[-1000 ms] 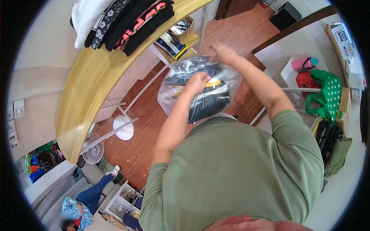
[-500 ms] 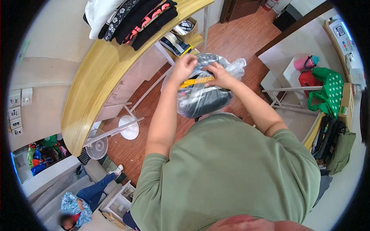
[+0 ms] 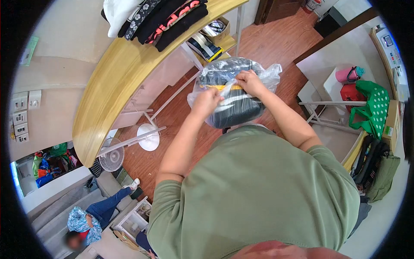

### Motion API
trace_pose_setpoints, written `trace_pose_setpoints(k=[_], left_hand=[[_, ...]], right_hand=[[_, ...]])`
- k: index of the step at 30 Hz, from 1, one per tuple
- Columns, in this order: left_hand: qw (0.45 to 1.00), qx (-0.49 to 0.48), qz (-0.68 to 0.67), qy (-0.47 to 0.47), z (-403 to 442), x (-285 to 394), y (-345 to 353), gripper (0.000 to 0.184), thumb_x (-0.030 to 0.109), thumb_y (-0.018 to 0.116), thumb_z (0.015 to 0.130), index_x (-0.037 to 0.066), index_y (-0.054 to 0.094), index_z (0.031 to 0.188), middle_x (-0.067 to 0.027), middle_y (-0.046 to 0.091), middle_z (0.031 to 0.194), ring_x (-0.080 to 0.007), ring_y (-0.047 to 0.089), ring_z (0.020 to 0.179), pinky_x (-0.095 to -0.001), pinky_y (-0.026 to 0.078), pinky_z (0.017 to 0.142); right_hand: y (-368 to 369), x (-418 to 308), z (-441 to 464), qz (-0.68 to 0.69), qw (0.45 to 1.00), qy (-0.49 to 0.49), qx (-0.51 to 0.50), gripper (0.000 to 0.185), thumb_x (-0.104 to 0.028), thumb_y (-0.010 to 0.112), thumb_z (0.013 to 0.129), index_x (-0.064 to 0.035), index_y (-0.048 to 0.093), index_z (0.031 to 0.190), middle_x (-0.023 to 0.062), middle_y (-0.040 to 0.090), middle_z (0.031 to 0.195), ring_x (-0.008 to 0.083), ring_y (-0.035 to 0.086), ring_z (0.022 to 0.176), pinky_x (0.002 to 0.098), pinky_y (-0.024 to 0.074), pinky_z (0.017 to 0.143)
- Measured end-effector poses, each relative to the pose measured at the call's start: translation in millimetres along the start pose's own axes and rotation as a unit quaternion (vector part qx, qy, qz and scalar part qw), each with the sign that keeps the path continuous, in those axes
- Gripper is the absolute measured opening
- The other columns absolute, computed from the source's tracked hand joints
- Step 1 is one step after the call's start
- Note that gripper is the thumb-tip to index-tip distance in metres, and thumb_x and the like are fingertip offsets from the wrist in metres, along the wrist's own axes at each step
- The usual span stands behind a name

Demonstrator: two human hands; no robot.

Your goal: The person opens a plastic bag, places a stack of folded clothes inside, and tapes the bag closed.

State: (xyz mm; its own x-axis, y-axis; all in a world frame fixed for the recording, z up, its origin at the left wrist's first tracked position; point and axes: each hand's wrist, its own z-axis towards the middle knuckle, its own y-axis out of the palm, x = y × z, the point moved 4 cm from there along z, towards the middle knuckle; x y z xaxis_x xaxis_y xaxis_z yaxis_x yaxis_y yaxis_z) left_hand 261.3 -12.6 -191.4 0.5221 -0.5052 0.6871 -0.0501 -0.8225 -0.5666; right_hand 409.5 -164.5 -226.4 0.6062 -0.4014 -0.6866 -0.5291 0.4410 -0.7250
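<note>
A clear plastic bag filled with dark, white and yellow folded cloth is in front of my torso. My left hand pinches the plastic along its left side, fingers closed. On the upper right, my right hand has its fingers closed on a gathered part of the same bag. A yellow strip shows through the film between the two hands. The bag's right end sticks out, crumpled, past my right hand.
A curved wooden counter with a stack of folded clothes runs along the left. Under it are a white fan and metal legs. A person sits at lower left. At right hangs a green dotted bag.
My left hand has moved down the left side of the bag and now grips its plastic. My right hand's fingers have closed on the film. The view has shifted slightly.
</note>
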Motion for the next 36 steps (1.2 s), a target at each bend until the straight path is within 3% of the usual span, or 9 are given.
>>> trace_pose_setpoints(k=[5,8,12,17,21,24,30,33,36], left_hand=[[0.834,0.413,0.19,0.312,-28,46,-62,0.03,0.027,0.073,0.078,0.001,0.063,0.088,-0.0177,0.062,0.077,-0.0361,0.06,0.073,-0.0438,0.047,0.069],[0.96,-0.041,0.237,0.141,-9,-32,-34,0.024,0.023,0.066,0.084,0.001,0.061,0.092,-0.0201,0.065,0.082,-0.0382,0.063,0.081,-0.0511,0.046,0.073],[0.909,0.388,0.148,0.036,-33,-43,-120,0.017,0.016,0.055,0.091,0.0,0.059,0.093,-0.0228,0.064,0.083,-0.0376,0.064,0.078,-0.0448,0.05,0.067],[0.957,0.156,0.131,0.207,-5,-15,7,0.029,0.028,0.067,0.089,0.001,0.062,0.099,-0.0132,0.066,0.088,-0.0244,0.062,0.08,-0.0367,0.049,0.073],[0.978,-0.151,-0.122,0.079,5,1,-8,0.025,0.026,0.075,0.082,0.007,0.065,0.095,0.0001,0.064,0.077,-0.0111,0.058,0.073,-0.0274,0.047,0.063],[0.957,0.143,-0.247,0.049,27,-26,-79,0.016,0.022,0.071,0.084,0.006,0.066,0.085,-0.0026,0.065,0.079,-0.0143,0.059,0.072,-0.0314,0.048,0.063],[0.917,0.148,0.215,0.302,-19,-17,3,0.014,0.013,0.066,0.082,0.005,0.064,0.093,-0.0216,0.061,0.092,-0.0355,0.064,0.082,-0.0465,0.05,0.074],[0.963,-0.031,0.185,0.195,-12,-25,-7,0.016,0.014,0.067,0.079,0.005,0.064,0.092,-0.0212,0.062,0.092,-0.0386,0.061,0.091,-0.0467,0.048,0.08],[0.982,0.075,0.123,0.123,-3,-32,-64,0.019,0.016,0.068,0.08,0.003,0.062,0.093,-0.0196,0.06,0.098,-0.0399,0.058,0.098,-0.0462,0.046,0.083]], right_hand=[[0,1,3,0.02,0.999,0.036,-0.026,0.019,-0.026,0.064,0.087,-0.0082,0.067,0.092,0.0095,0.066,0.095,0.0308,0.057,0.095,0.0383,0.0395,0.092],[-3,2,-2,0.03,0.997,0.056,-0.045,0.02,-0.028,0.064,0.088,-0.0085,0.065,0.092,0.01,0.066,0.094,0.0319,0.056,0.094,0.0387,0.0392,0.092],[-6,-1,0,0.041,0.996,0.061,-0.041,0.02,-0.029,0.063,0.089,-0.0093,0.064,0.092,0.0104,0.065,0.091,0.0323,0.056,0.092,0.0389,0.0388,0.092],[-1,9,1,0.045,0.996,0.042,-0.063,0.017,-0.024,0.064,0.089,-0.0077,0.065,0.095,0.0092,0.064,0.092,0.0298,0.053,0.093,0.0398,0.0416,0.09],[1,13,-1,0.086,0.992,0.071,-0.065,0.02,-0.027,0.066,0.088,-0.0093,0.066,0.097,0.0104,0.066,0.095,0.0325,0.055,0.095,0.0414,0.0423,0.091],[6,20,3,0.091,0.99,0.074,-0.076,0.022,-0.029,0.066,0.088,-0.0106,0.067,0.099,0.0098,0.067,0.098,0.0336,0.055,0.098,0.0418,0.0423,0.093],[-5,4,0,0.079,0.991,0.078,-0.069,0.017,-0.022,0.064,0.089,-0.0077,0.065,0.099,0.0108,0.064,0.093,0.0294,0.056,0.095,0.0383,0.0445,0.087],[-7,1,-3,0.052,0.993,0.079,-0.076,0.018,-0.024,0.065,0.089,-0.0087,0.065,0.099,0.0094,0.064,0.096,0.0299,0.054,0.099,0.0394,0.0431,0.09],[-5,1,0,0.05,0.993,0.076,-0.076,0.019,-0.024,0.065,0.088,-0.0087,0.065,0.1,0.0086,0.065,0.098,0.0299,0.053,0.1,0.0395,0.0427,0.091]])
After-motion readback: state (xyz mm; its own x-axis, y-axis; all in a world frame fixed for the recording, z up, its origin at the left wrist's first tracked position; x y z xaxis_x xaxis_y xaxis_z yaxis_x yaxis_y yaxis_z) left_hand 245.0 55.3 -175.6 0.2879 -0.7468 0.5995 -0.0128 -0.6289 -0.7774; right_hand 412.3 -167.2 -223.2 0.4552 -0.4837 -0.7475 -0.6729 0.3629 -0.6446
